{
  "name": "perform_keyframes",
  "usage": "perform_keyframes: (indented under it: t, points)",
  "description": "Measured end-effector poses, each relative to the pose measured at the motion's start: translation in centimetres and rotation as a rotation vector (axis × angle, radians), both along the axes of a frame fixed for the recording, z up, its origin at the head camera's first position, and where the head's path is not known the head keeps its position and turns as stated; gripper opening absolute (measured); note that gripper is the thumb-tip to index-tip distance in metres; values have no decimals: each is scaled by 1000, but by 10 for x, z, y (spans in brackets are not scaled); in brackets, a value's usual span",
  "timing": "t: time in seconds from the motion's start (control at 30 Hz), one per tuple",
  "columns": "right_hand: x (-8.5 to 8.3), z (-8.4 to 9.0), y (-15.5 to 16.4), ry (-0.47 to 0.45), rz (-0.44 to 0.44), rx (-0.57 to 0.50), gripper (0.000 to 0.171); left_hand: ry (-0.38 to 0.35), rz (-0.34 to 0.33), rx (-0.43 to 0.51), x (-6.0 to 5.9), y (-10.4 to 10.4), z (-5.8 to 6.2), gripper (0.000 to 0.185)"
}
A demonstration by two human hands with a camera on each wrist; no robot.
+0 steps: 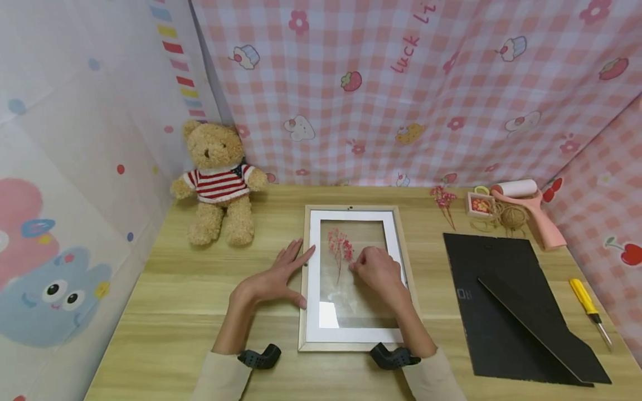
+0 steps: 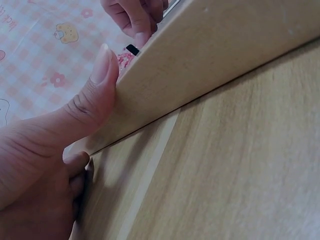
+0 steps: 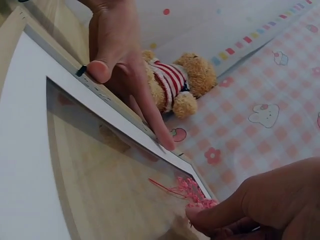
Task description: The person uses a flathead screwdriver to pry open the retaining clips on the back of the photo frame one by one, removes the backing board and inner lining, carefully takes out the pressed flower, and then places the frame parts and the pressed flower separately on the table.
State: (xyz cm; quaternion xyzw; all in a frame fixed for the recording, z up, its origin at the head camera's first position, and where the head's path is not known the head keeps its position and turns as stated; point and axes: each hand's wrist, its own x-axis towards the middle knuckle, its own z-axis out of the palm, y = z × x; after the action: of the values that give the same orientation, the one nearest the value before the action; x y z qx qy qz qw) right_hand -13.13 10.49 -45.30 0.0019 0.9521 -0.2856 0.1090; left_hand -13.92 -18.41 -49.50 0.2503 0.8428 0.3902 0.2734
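Observation:
A wooden picture frame (image 1: 307,262) with a white mat and a glass pane lies flat in the middle of the table. On the glass lies a pink dried flower sprig (image 1: 340,247) (image 3: 192,192). My left hand (image 1: 288,267) lies flat on the table with straight fingers, its thumb (image 2: 102,75) and a finger (image 3: 150,107) pressing the frame's left side (image 2: 210,65). My right hand (image 1: 373,266) rests on the glass with curled fingers (image 3: 230,212), pinching the sprig at its right edge.
A teddy bear (image 1: 219,178) in a striped sweater sits at the back left. Right of the frame lies a black backing board (image 1: 516,312), with a yellow screwdriver (image 1: 587,303) beyond it. At the back right are a pink roller (image 1: 526,209), twine (image 1: 511,216), a small box (image 1: 478,205) and another sprig (image 1: 443,200).

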Motion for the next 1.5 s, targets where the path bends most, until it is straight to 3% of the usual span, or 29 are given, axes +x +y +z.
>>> perform_keyframes:
  t: [0.17,0.4,0.77,1.03,1.2,1.33,1.5]
  points:
    - [-2,-2,11,5,50,-202,17,-5,3,10,-3,-2,-8,139]
    - [-9,1,33,-79,46,-498,17,5,-1,15,-3,-4,-12,141]
    - [-13,8,60,-215,-41,-694,25,3,8,29,-3,-7,-18,139]
    - [-24,10,90,-209,-21,-748,30,19,-14,40,-6,-4,-18,140]
    - [-41,16,123,-223,-32,-744,23,11,-11,29,-6,-2,-13,140]
    - [-61,15,160,-215,-72,-657,24,-1,-8,20,-4,-2,-10,139]
    - [-85,13,201,-197,-103,-466,34,-12,1,13,-2,-1,-7,138]
